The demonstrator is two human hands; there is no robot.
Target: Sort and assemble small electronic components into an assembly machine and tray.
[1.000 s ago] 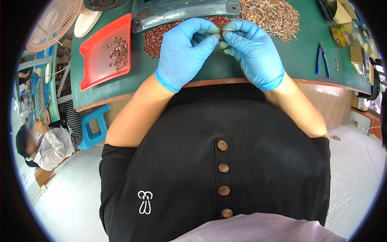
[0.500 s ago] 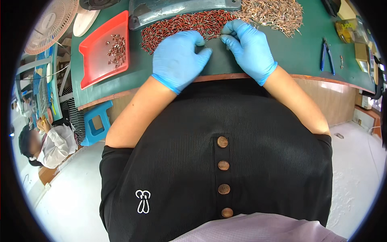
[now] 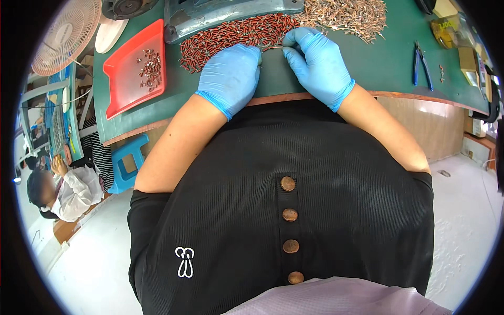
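While both hands (image 3: 273, 68) pinch red sleeves (image 3: 236, 34), tray (image 3: 126, 89) sits left, pliers (image 3: 421, 65) right.

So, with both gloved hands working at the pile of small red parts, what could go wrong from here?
1. The left hand rests beside the red parts pile, close to the table's front edge; a sweep could push loose pieces off onto the floor.
2. The red pile touches the copper-coloured parts pile, so the two kinds might get mixed.
3. The right hand pinches something too small to make out; it could easily slip from the glove.
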